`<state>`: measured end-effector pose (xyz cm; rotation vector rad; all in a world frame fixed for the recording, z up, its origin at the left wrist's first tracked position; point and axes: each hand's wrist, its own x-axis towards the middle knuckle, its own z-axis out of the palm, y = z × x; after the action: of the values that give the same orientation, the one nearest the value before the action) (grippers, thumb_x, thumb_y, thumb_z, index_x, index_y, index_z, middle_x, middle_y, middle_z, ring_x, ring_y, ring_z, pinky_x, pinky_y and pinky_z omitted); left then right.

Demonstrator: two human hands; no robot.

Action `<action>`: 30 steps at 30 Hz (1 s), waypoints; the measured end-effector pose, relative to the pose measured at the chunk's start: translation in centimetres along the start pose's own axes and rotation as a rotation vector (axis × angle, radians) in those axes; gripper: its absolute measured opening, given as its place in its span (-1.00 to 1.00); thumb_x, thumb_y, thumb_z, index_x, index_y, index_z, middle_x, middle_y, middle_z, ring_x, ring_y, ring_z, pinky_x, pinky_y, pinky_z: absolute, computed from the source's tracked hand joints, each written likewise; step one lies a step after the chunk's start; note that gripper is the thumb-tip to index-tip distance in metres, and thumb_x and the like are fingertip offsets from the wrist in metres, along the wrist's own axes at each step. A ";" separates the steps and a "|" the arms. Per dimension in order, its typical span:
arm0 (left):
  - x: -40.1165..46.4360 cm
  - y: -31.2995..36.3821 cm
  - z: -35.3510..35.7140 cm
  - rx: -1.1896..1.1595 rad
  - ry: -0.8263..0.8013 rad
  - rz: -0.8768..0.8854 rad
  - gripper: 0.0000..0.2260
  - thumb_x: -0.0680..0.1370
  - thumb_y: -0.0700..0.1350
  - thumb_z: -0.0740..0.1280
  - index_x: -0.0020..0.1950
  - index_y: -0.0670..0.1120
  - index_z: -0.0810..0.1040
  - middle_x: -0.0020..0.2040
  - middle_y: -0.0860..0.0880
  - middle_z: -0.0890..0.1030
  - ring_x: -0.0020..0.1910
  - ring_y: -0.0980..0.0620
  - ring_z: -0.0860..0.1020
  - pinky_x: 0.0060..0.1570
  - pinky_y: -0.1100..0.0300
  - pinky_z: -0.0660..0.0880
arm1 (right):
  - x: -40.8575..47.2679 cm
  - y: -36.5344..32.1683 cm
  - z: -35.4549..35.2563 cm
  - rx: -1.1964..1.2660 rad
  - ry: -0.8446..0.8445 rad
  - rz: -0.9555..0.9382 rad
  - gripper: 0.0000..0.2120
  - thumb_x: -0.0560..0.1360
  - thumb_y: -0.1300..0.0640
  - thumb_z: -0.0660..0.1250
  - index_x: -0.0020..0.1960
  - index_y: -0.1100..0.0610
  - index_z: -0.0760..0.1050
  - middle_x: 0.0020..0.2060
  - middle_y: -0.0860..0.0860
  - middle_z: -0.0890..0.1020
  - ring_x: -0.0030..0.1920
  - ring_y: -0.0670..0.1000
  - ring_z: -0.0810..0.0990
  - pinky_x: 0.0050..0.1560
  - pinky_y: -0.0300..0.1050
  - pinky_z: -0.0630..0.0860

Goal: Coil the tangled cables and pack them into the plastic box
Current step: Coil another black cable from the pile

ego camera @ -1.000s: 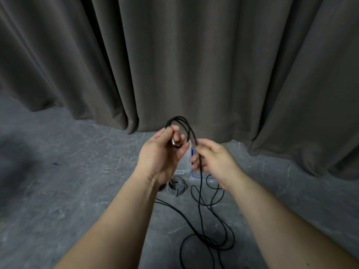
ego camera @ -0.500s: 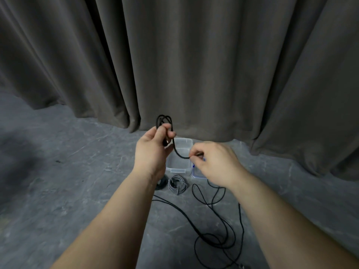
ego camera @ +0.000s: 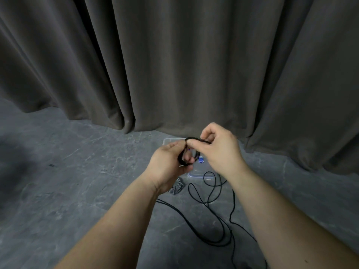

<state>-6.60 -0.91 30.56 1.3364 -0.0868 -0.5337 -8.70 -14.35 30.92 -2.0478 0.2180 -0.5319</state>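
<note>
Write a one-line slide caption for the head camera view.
Both hands, left hand and right hand, wind a black cable into a small coil above the plastic box on the grey floor.

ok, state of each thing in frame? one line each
left hand: grips the small coil of black cable
right hand: pinches the black cable at the coil's top
black cable: partly coiled, the rest loose on the floor
grey cable: coiled, on the floor, not in the box
plastic box: open, on the floor behind the hands
lid: off, beside the box
</note>
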 end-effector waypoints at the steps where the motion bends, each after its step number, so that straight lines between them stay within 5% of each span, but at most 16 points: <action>1: -0.1 0.0 0.2 0.001 -0.008 0.000 -0.77 0.66 -0.13 0.12 -0.13 -0.14 0.47 -0.41 0.00 0.40 -0.33 0.05 0.43 -0.22 0.17 0.40 | 0.1 0.3 -0.2 -0.003 0.019 0.015 -0.71 0.31 0.04 0.55 -0.30 0.03 0.42 -0.48 -0.11 0.47 -0.45 -0.17 0.39 -0.36 -0.24 0.35; 6: 0.2 0.1 0.1 0.092 0.016 0.081 -0.73 0.66 -0.17 0.13 -0.16 -0.12 0.52 -0.44 0.03 0.29 -0.37 0.06 0.30 -0.27 0.19 0.21 | 0.6 1.2 -0.3 0.152 -0.053 -0.001 -0.82 0.45 0.21 0.42 -0.27 -0.01 0.55 -0.31 -0.04 0.63 -0.29 -0.12 0.53 -0.14 -0.09 0.53; 11: 0.0 0.6 0.1 -0.002 -0.036 0.119 -0.70 0.67 -0.18 0.08 -0.22 -0.14 0.44 -0.47 0.07 0.22 -0.46 0.11 0.20 -0.39 0.28 0.20 | 0.2 1.6 0.7 0.201 -0.131 0.010 -0.85 0.56 0.08 0.27 -0.08 -0.10 0.61 -0.13 -0.09 0.69 -0.03 -0.06 0.64 0.09 -0.06 0.54; 17: -0.2 0.7 0.1 -0.036 -0.122 0.094 -0.70 0.68 -0.14 0.06 -0.21 -0.15 0.40 -0.48 0.03 0.30 -0.47 0.09 0.29 -0.39 0.31 0.32 | -0.1 1.2 1.5 0.196 -0.162 0.074 -0.66 0.59 -0.10 0.12 -0.26 -0.02 0.50 -0.35 -0.07 0.53 -0.28 -0.04 0.46 -0.12 0.13 0.48; 21: -0.5 0.8 0.1 -0.010 -0.170 0.103 -0.67 0.67 -0.11 0.06 -0.21 -0.17 0.46 -0.48 0.01 0.38 -0.44 0.07 0.38 -0.31 0.29 0.42 | 0.2 0.9 1.7 0.257 -0.197 0.136 -0.58 0.43 -0.32 0.08 -0.28 -0.03 0.48 -0.29 0.04 0.61 -0.25 0.09 0.52 -0.03 0.23 0.48; 26: -0.8 1.2 0.2 -0.096 -0.155 0.078 -0.71 0.67 -0.13 0.08 -0.18 -0.17 0.46 -0.47 0.01 0.35 -0.41 0.09 0.36 -0.23 0.24 0.37 | 0.3 1.2 1.8 0.345 -0.221 0.144 -0.54 0.45 -0.32 0.14 -0.22 0.05 0.50 -0.22 0.33 0.54 -0.24 0.29 0.50 -0.06 0.30 0.50; 30: -1.0 1.5 0.6 -0.200 -0.140 0.078 -0.69 0.66 -0.13 0.07 -0.23 -0.16 0.43 -0.48 0.02 0.30 -0.46 0.11 0.30 -0.29 0.29 0.41 | 0.1 0.8 1.8 0.449 -0.177 0.184 -0.61 0.42 -0.27 0.19 -0.21 0.03 0.56 -0.25 0.23 0.48 -0.26 0.16 0.43 -0.12 0.21 0.48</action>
<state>-7.18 -0.84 32.30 1.0954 -0.1949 -0.5551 -7.72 -13.39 29.42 -1.6060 0.1615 -0.2535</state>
